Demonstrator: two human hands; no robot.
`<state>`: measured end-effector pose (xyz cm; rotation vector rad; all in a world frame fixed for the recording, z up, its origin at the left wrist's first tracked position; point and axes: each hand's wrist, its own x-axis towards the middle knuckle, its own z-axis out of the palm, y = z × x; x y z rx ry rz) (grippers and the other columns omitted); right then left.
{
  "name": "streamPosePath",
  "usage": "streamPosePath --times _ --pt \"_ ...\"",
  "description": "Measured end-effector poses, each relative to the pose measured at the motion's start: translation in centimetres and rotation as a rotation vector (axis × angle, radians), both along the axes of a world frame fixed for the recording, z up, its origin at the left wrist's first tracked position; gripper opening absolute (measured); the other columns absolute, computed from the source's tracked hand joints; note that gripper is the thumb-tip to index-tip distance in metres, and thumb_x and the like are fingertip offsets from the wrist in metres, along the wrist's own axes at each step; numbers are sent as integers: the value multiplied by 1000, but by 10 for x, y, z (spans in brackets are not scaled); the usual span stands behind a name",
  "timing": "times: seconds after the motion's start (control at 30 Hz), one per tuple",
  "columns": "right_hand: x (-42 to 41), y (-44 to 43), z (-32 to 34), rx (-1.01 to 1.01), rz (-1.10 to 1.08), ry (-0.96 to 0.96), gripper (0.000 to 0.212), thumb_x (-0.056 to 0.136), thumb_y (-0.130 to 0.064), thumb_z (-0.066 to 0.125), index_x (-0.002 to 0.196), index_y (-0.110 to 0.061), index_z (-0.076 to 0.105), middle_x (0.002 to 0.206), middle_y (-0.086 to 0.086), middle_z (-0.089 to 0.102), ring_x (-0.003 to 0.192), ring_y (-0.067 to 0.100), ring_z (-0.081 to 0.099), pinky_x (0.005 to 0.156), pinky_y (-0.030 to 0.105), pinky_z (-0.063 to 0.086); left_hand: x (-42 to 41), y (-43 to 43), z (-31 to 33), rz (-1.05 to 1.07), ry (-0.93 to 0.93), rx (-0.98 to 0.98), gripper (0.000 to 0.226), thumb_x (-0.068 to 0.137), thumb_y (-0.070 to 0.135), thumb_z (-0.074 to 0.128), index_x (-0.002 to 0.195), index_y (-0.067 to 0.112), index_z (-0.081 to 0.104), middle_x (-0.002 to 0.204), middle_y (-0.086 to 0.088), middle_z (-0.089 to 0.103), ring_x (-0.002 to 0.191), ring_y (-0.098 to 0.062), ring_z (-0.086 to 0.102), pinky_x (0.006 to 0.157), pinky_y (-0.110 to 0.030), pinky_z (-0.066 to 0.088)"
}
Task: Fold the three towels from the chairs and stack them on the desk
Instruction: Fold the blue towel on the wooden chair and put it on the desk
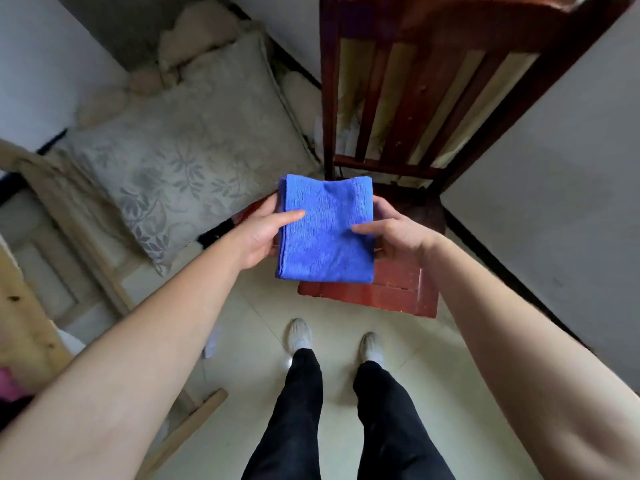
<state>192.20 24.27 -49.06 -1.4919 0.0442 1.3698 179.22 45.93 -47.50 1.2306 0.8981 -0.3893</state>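
A blue towel point(327, 230), folded into a thick rectangle, hangs in the air above the seat of a dark red wooden chair point(398, 292). My left hand point(263, 233) grips its left edge with the thumb lying on top. On the right edge, my right hand point(394, 233) holds it the same way, thumb across the cloth. The desk and the other towels are not clearly in view.
The chair's slatted back point(415, 98) rises against a white wall. A grey floral cushion point(180, 157) lies on a light wooden frame point(86, 237) at left. A pale wooden surface point(24, 323) shows at the far left edge. My feet stand on tiled floor point(433, 375).
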Motion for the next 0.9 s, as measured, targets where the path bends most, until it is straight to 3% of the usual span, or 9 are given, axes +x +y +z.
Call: streamPosePath --times 0.13,0.23,0.37,0.5,0.67,0.73,0.83,0.9 --pt "-1 8 55 81 150 -70 67 87 -2 67 133 -46 45 117 -3 68 101 21 69 75 43 57 -37 -14 71 145 -65 115 66 93 16 63 141 50 33 122 5 69 107 -19 68 77 -37 55" --pt "-19 15 96 174 287 -79 67 89 0 65 137 -42 42 119 -4 68 102 23 71 69 41 58 -82 -37 118 330 -83 253 70 93 10 62 144 45 30 111 0 70 92 -17 69 67 -32 53" --pt "-60 22 140 235 468 -94 66 90 -4 64 137 -45 41 122 -2 70 109 27 69 82 51 58 -152 -69 165 518 -100 361 72 92 10 64 145 44 30 105 1 71 84 -16 69 66 -32 53" --pt "-119 26 182 286 635 -141 59 93 -11 64 137 -45 42 125 -1 68 112 28 68 90 52 56 -230 -107 205 701 -116 427 68 93 11 63 143 46 34 112 2 71 94 -20 69 72 -36 55" --pt "-231 14 231 361 858 -220 52 90 -18 68 126 -52 50 120 3 71 112 30 67 97 57 50 -357 -181 248 916 -146 539 65 93 11 62 142 45 37 109 6 72 96 -21 69 69 -37 56" --pt "-294 0 251 397 966 -266 51 90 -20 67 125 -53 50 122 5 70 107 28 68 92 51 51 -420 -222 268 989 -149 598 62 94 11 62 137 49 38 105 9 71 92 -18 70 63 -34 56" --pt "-399 -29 276 493 1110 -324 49 93 -18 64 129 -49 49 119 -5 70 101 21 70 81 42 57 -523 -295 288 1117 -129 702 60 95 11 61 132 50 35 100 10 68 74 -7 71 47 -28 54" --pt "-478 -57 287 549 1228 -344 50 94 -17 64 131 -46 49 120 -8 70 104 20 70 82 42 58 -599 -348 294 1187 -113 757 60 94 10 62 135 46 37 108 2 68 82 -12 72 55 -32 57"
